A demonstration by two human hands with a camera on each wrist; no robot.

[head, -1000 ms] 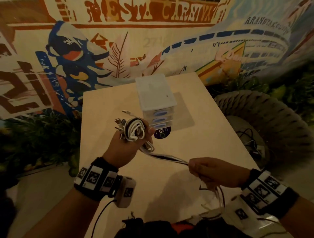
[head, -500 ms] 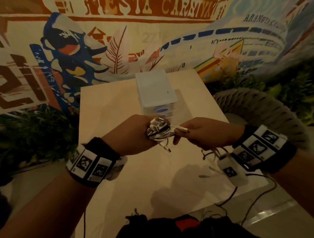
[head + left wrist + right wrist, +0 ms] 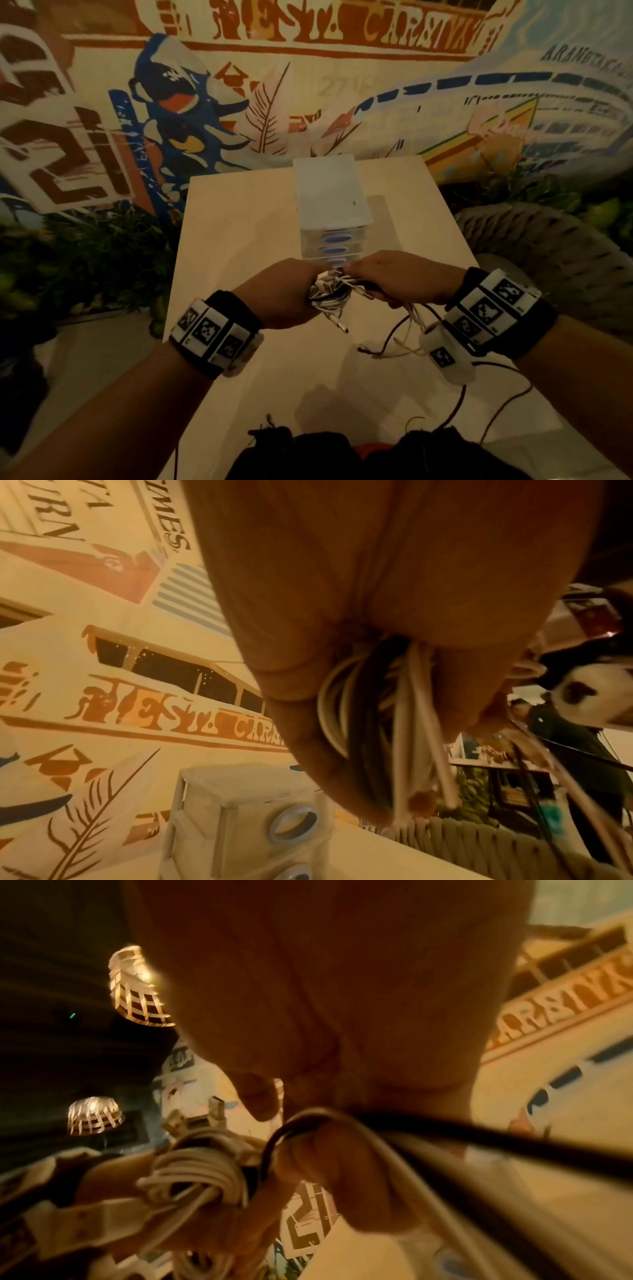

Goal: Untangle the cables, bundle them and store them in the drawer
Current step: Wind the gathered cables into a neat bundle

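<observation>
Drawer unit (image 3: 332, 205): on table (image 3: 233, 219), far middle.
Cable bundle (image 3: 329, 291): above table, just before drawer unit, between left hand (image 3: 284, 294) and right hand (image 3: 404, 281).
Woven chair (image 3: 548, 246): right of table.
Mural wall (image 3: 308, 85): behind table.

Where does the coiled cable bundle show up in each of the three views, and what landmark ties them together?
Head: cable bundle at centre, between the left hand and right hand, in front of the drawer unit.
Left wrist: right of centre, loops under the curled fingers.
Right wrist: lower left, white coils with plugs sticking up.
Shared landmark: the orange mural lettering on the wall.
</observation>
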